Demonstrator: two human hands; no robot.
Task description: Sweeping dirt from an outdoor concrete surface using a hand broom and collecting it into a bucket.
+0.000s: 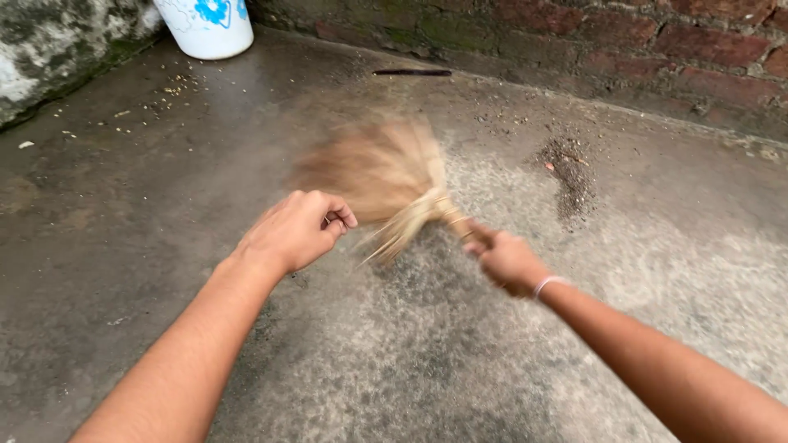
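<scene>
A short straw broom is blurred with motion over a concrete floor. My right hand is wrapped around its bound handle end, and a thin bangle sits on that wrist. My left hand hovers just left of the bristles with its fingers curled in; I see nothing clearly held in it. A small heap of dark dirt lies on the floor to the right of the broom head.
A white bucket with a blue flower print stands at the back left by a mossy wall. A dark stick lies along the foot of a brick wall. Scattered grains dot the floor near the bucket.
</scene>
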